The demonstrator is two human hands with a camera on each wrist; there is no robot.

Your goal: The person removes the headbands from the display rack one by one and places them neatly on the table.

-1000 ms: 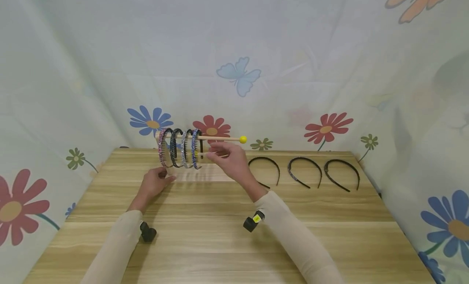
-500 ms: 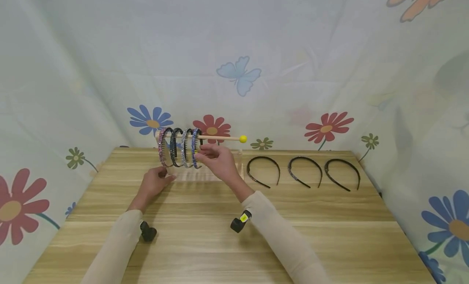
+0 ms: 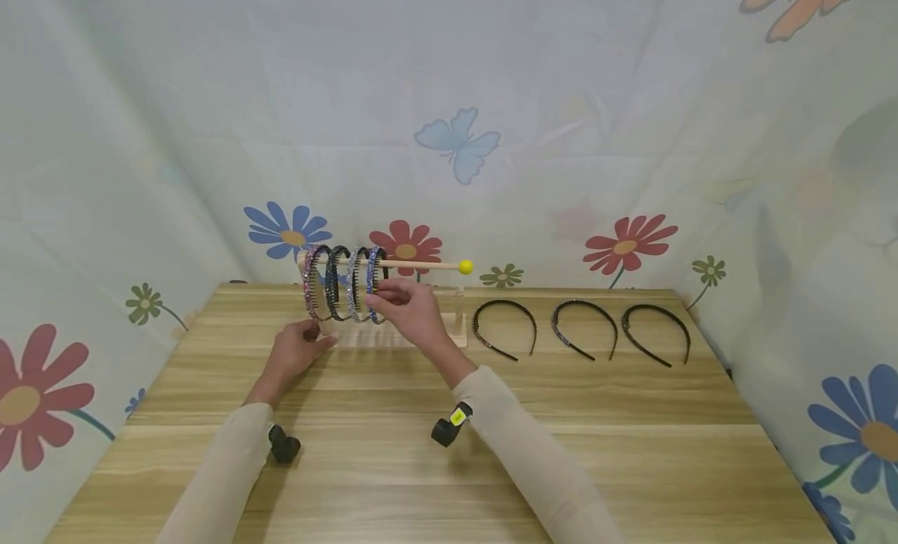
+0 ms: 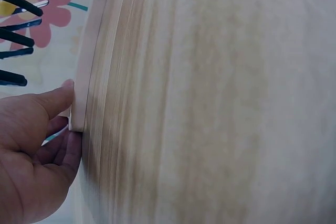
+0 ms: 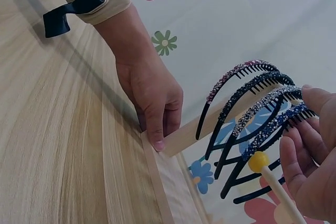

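At the left end of a light wooden headband stand (image 3: pixel 454 326), my left hand (image 3: pixel 293 349) pinches the base; the left wrist view shows thumb and fingers about its corner. Four rhinestone headbands hang from the stand's upper rod: a pink headband (image 3: pixel 309 283), a dark headband (image 3: pixel 331 283), a silver headband (image 3: pixel 352 279) and a blue headband (image 3: pixel 372 270) furthest right. My right hand (image 3: pixel 415 310) pinches the blue headband, its fingertips close to the silver one. In the right wrist view, a rod's yellow ball (image 5: pixel 258 162) sits beside the blue headband's lower part.
Right of the stand, three black headbands lie in a row on the wooden table: a near headband (image 3: pixel 496 351), a middle headband (image 3: pixel 564 337) and a far headband (image 3: pixel 638 347). The upper rod's yellow ball (image 3: pixel 466 267) juts out to the right. A flowered cloth (image 3: pixel 547 178) hangs behind.
My right hand has moved left, from right of the blue headband onto it. My left hand has stayed at the base, and the hanging headbands have hardly moved.
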